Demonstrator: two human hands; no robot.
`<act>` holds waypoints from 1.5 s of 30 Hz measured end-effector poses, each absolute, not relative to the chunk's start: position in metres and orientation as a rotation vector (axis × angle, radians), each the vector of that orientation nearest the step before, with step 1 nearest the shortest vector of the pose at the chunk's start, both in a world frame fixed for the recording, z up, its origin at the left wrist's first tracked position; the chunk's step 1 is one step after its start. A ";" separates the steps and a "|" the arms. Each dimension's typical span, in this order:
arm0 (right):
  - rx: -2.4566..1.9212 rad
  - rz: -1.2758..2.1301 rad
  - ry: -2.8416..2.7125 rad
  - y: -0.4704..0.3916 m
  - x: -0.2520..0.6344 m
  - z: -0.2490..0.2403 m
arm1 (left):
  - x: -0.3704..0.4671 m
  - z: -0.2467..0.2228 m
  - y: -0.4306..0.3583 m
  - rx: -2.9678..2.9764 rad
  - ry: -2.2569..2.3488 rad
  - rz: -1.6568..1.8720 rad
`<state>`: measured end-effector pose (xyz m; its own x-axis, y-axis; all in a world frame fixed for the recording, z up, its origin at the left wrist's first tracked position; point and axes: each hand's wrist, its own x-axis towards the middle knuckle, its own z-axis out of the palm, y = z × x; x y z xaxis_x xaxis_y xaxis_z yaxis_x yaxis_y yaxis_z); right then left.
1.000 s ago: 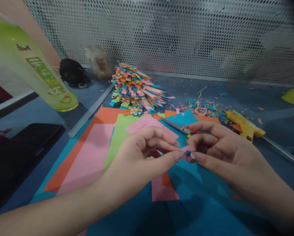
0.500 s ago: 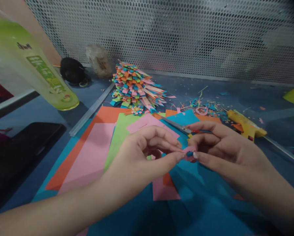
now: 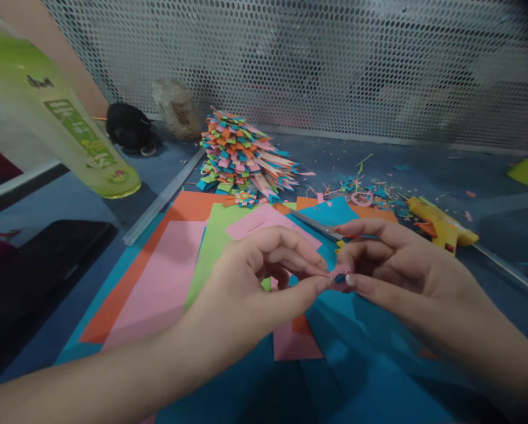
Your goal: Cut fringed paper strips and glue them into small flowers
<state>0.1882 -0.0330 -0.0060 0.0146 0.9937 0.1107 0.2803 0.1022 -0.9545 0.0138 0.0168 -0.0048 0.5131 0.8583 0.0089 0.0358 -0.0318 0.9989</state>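
Note:
Between my fingertips is a small pink paper piece with a blue centre point(image 3: 339, 278), perhaps a paper flower. My left hand point(image 3: 273, 271) pinches its left side between thumb and fingers. On the other side, my right hand point(image 3: 392, 265) grips it with thumb and forefinger. Scissors point(image 3: 314, 224) lie just beyond my right fingers, their handles partly hidden. Beneath both hands spread coloured sheets, among them a blue sheet point(image 3: 356, 353), a pink sheet point(image 3: 158, 277) and a green sheet point(image 3: 211, 235). A small multicoloured paper flower point(image 3: 246, 198) rests at the sheets' far edge.
Behind the sheets stands a cone of layered paper strips point(image 3: 237, 153). Paper scraps point(image 3: 374, 188) and a yellow glue gun point(image 3: 441, 224) lie at the right. To the left are a green bottle point(image 3: 82, 129), a clear strip point(image 3: 167, 197) and a black phone point(image 3: 47, 265). A perforated metal panel point(image 3: 312, 65) closes the back.
Both hands stay nearly in place with the pink piece between them. The piece has turned very slightly. Otherwise the view has only shifted a little.

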 end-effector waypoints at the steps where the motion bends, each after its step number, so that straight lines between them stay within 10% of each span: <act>1: -1.340 0.948 -1.442 -0.033 0.188 -0.007 | 0.014 -0.005 0.017 1.469 0.823 0.792; 32: -1.239 1.085 -1.395 -0.032 0.190 -0.003 | 0.015 -0.006 0.019 1.239 0.813 0.739; 45: -1.318 0.042 -1.949 -0.042 0.195 -0.006 | 0.019 -0.005 0.020 0.977 0.736 0.752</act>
